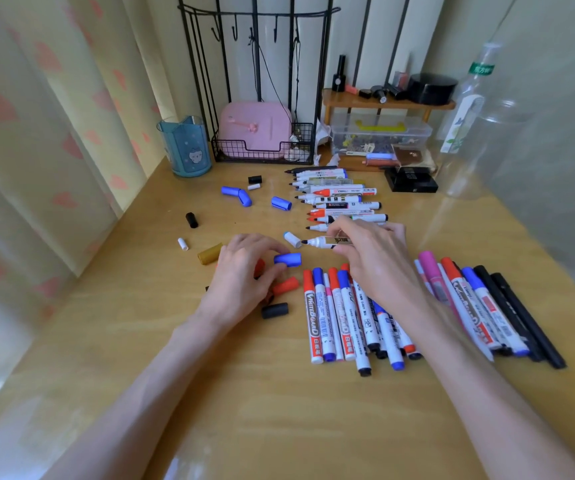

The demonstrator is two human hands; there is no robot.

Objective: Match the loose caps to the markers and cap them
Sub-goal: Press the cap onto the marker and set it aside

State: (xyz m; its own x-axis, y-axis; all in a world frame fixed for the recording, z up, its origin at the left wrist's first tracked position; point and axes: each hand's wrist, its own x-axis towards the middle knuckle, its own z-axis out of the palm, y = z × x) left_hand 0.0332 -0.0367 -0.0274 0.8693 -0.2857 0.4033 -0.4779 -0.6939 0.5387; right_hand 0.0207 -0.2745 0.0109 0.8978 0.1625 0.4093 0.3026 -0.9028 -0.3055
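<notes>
Seen from the head, the right hand [372,261] pinches an uncapped black-tipped marker [320,242] pointing nine o'clock at a white cap [292,239], the left hand [241,278] pinches a blue cap [289,259] beside a red cap [286,285], and the uncapped markers [339,199] lie at twelve o'clock.

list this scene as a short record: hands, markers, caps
right hand: pinches an uncapped black-tipped marker, tip pointing left
left hand: over loose caps, fingertips at a blue cap; grip unclear
uncapped row: behind the hands, tips pointing left
capped pile: near side, partly under the right forearm
other loose caps: gold cap, black cap, white cap, orange cap
surface: wooden desk
</notes>
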